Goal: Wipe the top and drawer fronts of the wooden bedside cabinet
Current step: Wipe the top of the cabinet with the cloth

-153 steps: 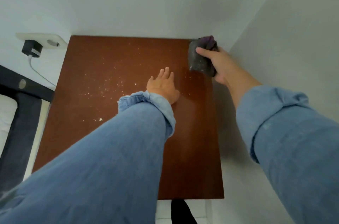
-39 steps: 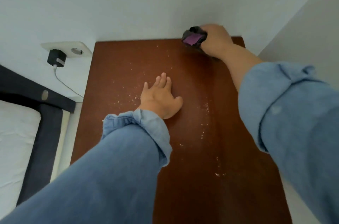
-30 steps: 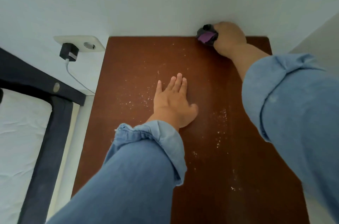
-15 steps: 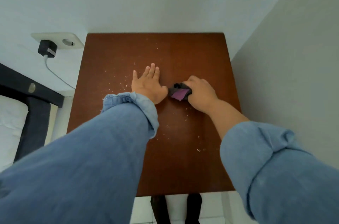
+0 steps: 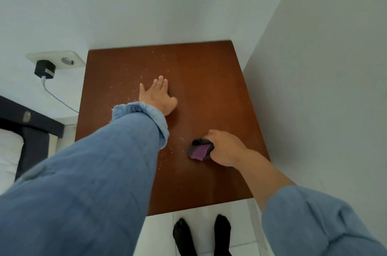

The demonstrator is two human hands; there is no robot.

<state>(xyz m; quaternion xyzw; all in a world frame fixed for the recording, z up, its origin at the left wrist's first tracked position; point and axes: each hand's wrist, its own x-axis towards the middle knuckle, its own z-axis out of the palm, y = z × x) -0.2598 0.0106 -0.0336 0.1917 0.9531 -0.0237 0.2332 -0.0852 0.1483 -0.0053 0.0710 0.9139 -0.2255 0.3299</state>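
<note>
The brown wooden cabinet top fills the middle of the view, seen from above. White crumbs lie scattered across its left and middle parts. My left hand rests flat on the top near the centre, fingers straight. My right hand grips a bunched dark cloth with a purple patch and presses it on the top near the front right. The drawer fronts are hidden below the top.
White walls close in behind and on the right of the cabinet. A wall socket with a black charger and white cable sits at the left. A dark bed frame lies further left. My feet in black socks stand on white tiles.
My right hand has dragged the cloth from the back edge of the top toward the front right. The left hand has stayed flat on the top.
</note>
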